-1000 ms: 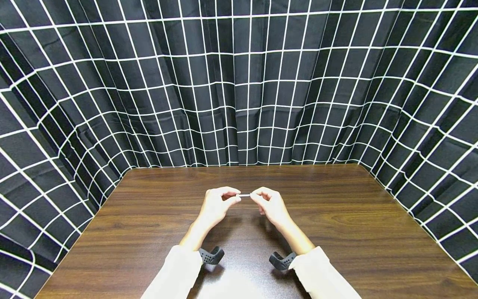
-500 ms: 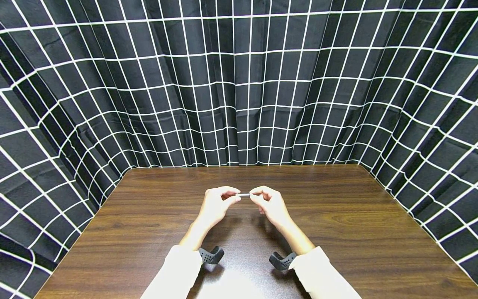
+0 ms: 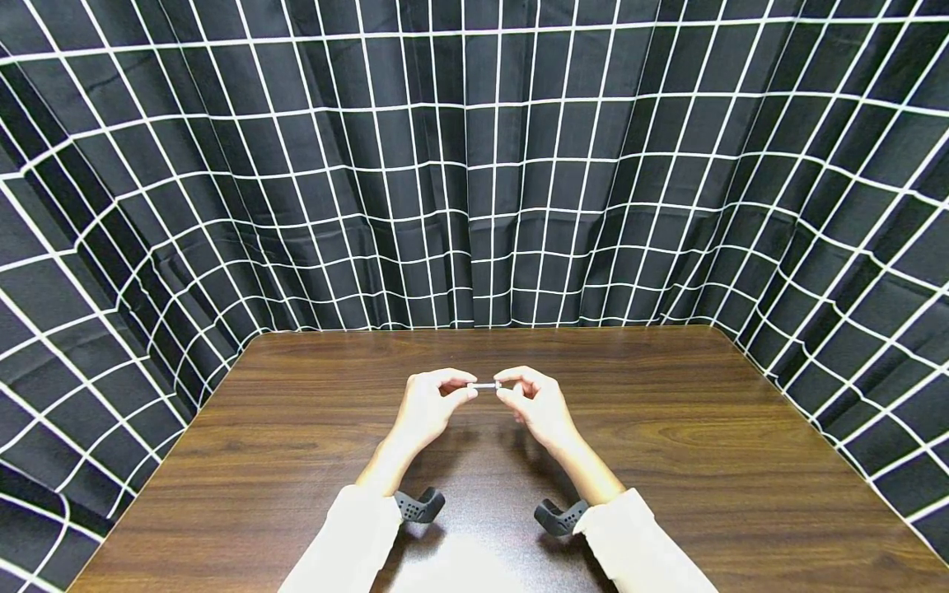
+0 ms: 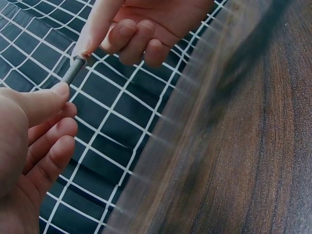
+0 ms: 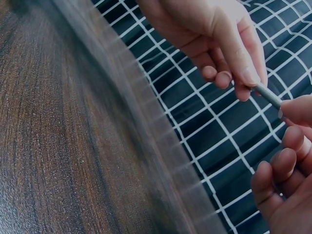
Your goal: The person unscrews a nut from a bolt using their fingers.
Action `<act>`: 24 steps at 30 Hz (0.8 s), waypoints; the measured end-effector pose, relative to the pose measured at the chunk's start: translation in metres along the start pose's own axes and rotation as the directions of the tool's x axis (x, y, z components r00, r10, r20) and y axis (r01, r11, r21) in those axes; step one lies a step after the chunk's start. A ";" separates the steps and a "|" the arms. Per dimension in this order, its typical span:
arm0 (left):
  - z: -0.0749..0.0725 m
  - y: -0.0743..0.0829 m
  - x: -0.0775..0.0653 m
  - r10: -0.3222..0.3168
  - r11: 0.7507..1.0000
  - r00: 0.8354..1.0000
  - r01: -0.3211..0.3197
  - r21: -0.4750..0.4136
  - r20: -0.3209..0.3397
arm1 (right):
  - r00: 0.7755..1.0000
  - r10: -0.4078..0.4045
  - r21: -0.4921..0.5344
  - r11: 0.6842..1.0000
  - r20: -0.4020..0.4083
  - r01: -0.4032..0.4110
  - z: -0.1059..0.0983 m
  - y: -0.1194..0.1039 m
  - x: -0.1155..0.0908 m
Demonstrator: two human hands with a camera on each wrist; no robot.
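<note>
A small grey threaded bolt (image 3: 484, 385) is held level between the two hands above the table. My left hand (image 3: 430, 403) pinches one end of it between thumb and fingertips. The thumb and index finger of my right hand (image 3: 537, 403) are at the other end, pinching a wider piece, a bolt head or a nut (image 4: 81, 59); which one I cannot tell. In the left wrist view the thread of the bolt (image 4: 73, 71) shows between the fingertips. From the right wrist, the bolt (image 5: 267, 95) is partly covered by both thumbs.
The brown wood-grain table (image 3: 296, 428) lies below the hands. Black curtains (image 3: 474, 181) with a white grid stand behind it and along both sides. Each wrist wears a dark band, the left band (image 3: 420, 506) and the right band (image 3: 561, 517).
My right thumb and index finger have shifted slightly at their end of the bolt, the index fingertip a little higher and farther left. The left hand stays nearly still.
</note>
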State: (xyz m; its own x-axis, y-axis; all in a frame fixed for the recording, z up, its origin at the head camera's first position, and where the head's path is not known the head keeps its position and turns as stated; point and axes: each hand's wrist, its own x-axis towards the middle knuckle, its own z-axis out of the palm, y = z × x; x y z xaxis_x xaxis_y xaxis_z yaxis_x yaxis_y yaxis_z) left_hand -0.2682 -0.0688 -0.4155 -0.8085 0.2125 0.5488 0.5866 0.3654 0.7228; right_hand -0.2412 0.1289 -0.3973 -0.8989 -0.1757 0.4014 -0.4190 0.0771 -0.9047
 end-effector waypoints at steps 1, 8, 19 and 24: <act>0.000 0.001 0.000 0.001 1.000 1.000 -0.001 0.001 0.000 | 1.000 -0.003 -0.006 1.000 0.000 0.003 0.000 -0.004 -0.001; 0.000 0.000 0.000 0.007 1.000 1.000 -0.007 -0.001 -0.004 | 1.000 -0.007 -0.019 1.000 -0.001 0.007 0.001 -0.010 -0.002; 0.000 0.000 0.001 0.011 1.000 1.000 -0.011 0.017 -0.002 | 1.000 -0.014 -0.021 1.000 -0.006 0.014 0.001 -0.010 -0.002; 0.000 0.001 0.000 0.003 1.000 1.000 -0.004 0.013 0.007 | 1.000 -0.013 -0.012 1.000 -0.007 0.013 0.001 -0.011 -0.002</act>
State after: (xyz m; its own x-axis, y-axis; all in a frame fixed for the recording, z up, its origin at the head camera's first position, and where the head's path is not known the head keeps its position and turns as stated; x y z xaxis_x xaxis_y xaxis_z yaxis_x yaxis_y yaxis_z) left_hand -0.2682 -0.0687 -0.4147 -0.8068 0.2199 0.5484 0.5888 0.3764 0.7153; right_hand -0.2347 0.1269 -0.3879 -0.8941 -0.1699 0.4143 -0.4323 0.0863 -0.8976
